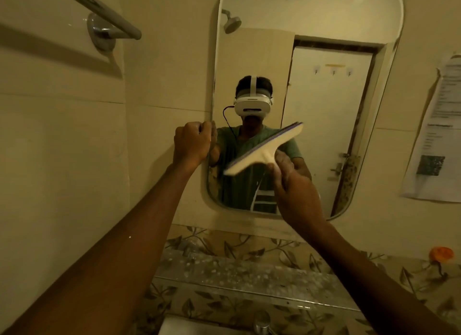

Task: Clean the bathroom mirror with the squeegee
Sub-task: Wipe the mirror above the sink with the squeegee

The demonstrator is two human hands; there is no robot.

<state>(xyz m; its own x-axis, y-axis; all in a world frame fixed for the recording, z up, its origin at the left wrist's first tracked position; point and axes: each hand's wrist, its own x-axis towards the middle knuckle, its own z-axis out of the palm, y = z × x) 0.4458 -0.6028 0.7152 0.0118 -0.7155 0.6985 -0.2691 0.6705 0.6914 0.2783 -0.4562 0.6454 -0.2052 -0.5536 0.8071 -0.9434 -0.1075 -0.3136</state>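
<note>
A tall rounded mirror (324, 97) hangs on the tiled wall ahead. My left hand (192, 145) grips the mirror's left edge at about mid-height, fingers curled around the rim. My right hand (294, 185) holds the handle of a white T-shaped squeegee (264, 150). Its blade is tilted, upper right to lower left, with a purple rubber strip along its far edge. The blade is blurred and sits in front of the mirror's lower middle; whether it touches the glass I cannot tell. The mirror reflects a person, a door and a shower head.
A metal towel bar (104, 15) juts out at the upper left. A printed paper sheet (439, 135) is stuck to the wall on the right. Below the mirror runs a glass shelf (249, 279) above floral tiles, with a tap (262, 322) and an orange object (441, 253).
</note>
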